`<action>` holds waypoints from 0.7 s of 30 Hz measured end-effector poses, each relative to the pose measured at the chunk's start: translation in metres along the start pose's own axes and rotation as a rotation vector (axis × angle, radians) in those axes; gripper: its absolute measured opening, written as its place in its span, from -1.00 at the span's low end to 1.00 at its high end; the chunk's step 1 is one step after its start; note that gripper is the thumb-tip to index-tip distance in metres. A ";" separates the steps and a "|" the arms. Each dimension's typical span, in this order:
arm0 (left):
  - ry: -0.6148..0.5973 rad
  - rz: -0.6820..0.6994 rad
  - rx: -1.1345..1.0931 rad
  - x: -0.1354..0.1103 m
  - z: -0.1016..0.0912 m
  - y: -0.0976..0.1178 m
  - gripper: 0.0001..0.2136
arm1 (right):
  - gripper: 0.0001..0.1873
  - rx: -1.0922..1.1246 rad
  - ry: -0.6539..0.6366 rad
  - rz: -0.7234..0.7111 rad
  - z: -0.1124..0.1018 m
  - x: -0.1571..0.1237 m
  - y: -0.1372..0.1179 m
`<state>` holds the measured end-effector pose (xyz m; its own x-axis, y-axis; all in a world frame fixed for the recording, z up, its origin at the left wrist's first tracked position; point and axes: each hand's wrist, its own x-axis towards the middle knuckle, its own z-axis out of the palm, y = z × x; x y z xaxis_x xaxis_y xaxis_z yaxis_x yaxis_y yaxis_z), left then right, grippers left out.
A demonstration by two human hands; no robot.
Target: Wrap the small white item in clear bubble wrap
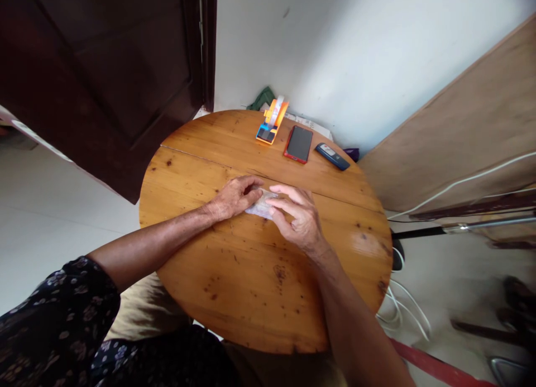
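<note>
A small pale folded cloth or paper (pixel 260 206) lies near the middle of the round wooden table (pixel 251 286). My left hand (pixel 234 196) rests on its left end with fingers curled down over it. My right hand (pixel 295 215) presses on its right end, fingers bent and held together. Most of the pale piece is hidden under both hands.
At the table's far edge lie an orange and blue tape dispenser (pixel 271 122), a red-cased phone (pixel 298 144) and a dark blue remote-like device (pixel 332 156). A dark wooden door (pixel 104 68) stands at left, a wooden panel (pixel 460 124) at right, white cables (pixel 402 309) on the floor.
</note>
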<state>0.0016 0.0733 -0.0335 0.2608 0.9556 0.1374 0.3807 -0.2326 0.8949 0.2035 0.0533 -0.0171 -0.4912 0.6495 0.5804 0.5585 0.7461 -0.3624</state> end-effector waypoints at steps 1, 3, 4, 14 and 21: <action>-0.001 0.005 -0.003 0.000 0.000 0.000 -0.68 | -0.80 0.033 0.010 0.021 -0.001 0.000 -0.001; 0.003 0.007 -0.011 0.000 0.001 -0.001 -0.68 | -0.81 0.116 0.036 0.091 -0.004 0.001 -0.001; 0.005 0.002 -0.015 0.000 0.001 -0.001 -0.68 | -0.81 0.156 0.057 0.134 -0.006 0.001 -0.001; -0.012 -0.054 -0.141 -0.001 0.001 -0.003 -0.65 | -0.10 0.388 -0.269 0.447 -0.016 -0.001 0.014; -0.024 -0.061 -0.365 -0.002 0.006 -0.001 -0.64 | -0.14 0.283 -0.262 0.433 -0.004 -0.005 0.013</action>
<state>0.0060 0.0706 -0.0366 0.2697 0.9602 0.0731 0.0559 -0.0914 0.9942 0.2159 0.0595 -0.0213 -0.4270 0.8919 0.1492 0.5624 0.3911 -0.7285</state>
